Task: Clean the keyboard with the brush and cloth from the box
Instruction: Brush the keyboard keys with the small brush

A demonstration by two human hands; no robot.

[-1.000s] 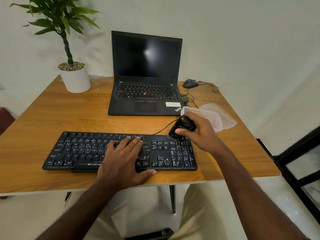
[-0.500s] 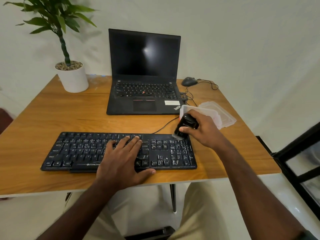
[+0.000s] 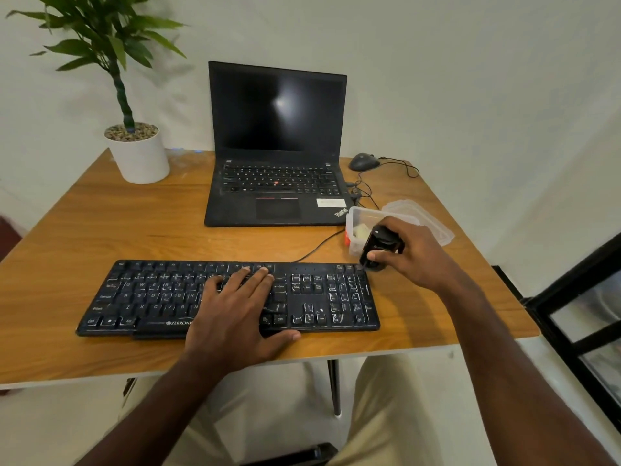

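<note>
A black dusty keyboard (image 3: 154,297) lies along the front of the wooden table (image 3: 100,230). My left hand (image 3: 235,307) rests flat on its middle keys, fingers straight, thumb at the front edge. My right hand (image 3: 413,257) grips a black brush (image 3: 379,245) and holds its lower end at the keyboard's back right corner. Just behind the brush stands a clear plastic box (image 3: 361,220) with something pale inside, partly hidden by my right hand. I cannot make out the cloth.
An open black laptop (image 3: 275,183) sits behind the keyboard. A potted plant (image 3: 137,153) stands at the back left, a wired mouse (image 3: 363,161) at the back right. The box's clear lid (image 3: 423,216) lies beside the box. A black frame (image 3: 578,297) stands to the right.
My right hand has carried the brush from the numeric pad toward the keyboard's back right corner. My left hand has stayed on the keys.
</note>
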